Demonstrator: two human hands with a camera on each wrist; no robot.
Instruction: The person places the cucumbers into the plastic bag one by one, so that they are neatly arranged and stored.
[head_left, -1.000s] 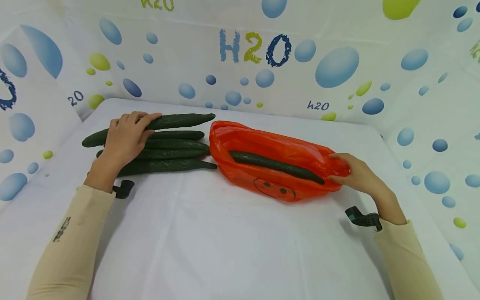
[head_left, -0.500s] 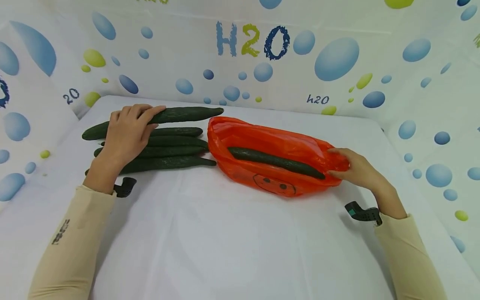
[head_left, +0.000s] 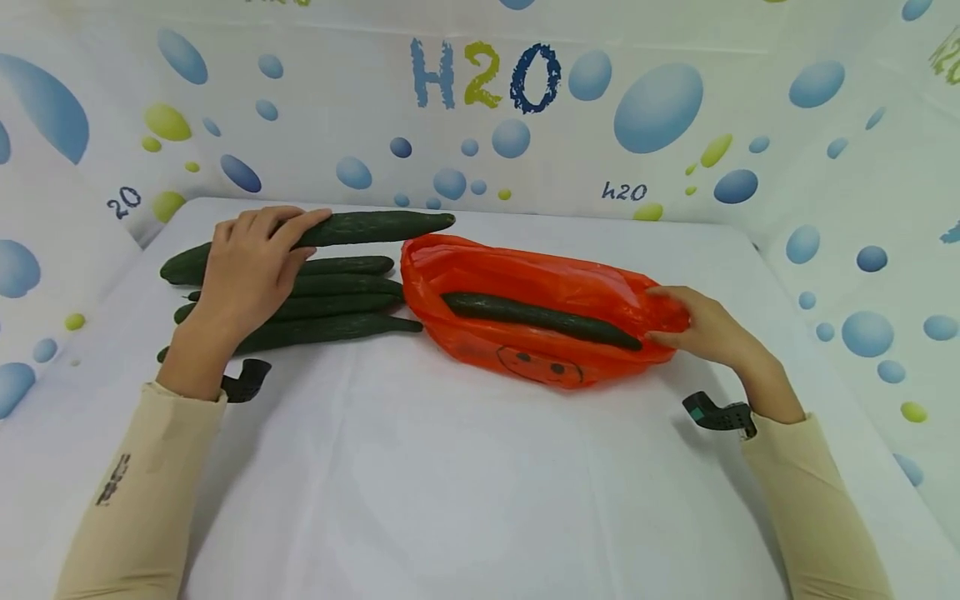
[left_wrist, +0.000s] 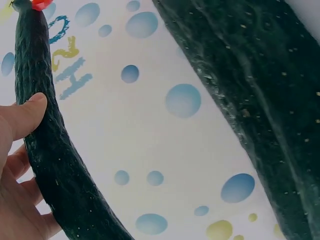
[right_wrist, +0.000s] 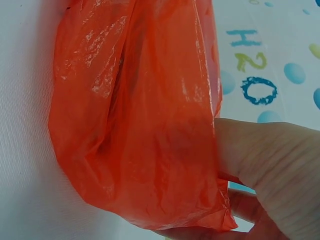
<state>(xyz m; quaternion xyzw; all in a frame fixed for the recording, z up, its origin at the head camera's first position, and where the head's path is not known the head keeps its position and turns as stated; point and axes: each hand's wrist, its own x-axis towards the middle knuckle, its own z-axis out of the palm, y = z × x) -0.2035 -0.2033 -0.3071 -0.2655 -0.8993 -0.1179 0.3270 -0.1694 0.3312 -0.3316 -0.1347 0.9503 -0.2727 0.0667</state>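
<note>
My left hand (head_left: 251, 271) grips a long dark green cucumber (head_left: 378, 226) around its middle, raised over the other cucumbers (head_left: 337, 306) lying side by side. In the left wrist view, the thumb (left_wrist: 32, 115) and fingers wrap the held cucumber (left_wrist: 45, 120), while another cucumber (left_wrist: 255, 100) looms close to the camera. An orange-red plastic bag (head_left: 525, 267) with a drawn face lies to the right, its mouth gaping upward. Inside it rests one cucumber (head_left: 540, 317). My right hand (head_left: 701, 329) holds the bag's right end between thumb and fingers, as the right wrist view confirms.
A white cloth (head_left: 450, 475) covers the table. Behind it hangs a white backdrop (head_left: 330, 92) printed with blue and green drops and "H2O". Black wrist-worn devices (head_left: 716, 412) show on both wrists.
My left hand has lifted the cucumber away from the others and moved it slightly right, its tip now over the bag's left edge. The right hand keeps hold of the bag.
</note>
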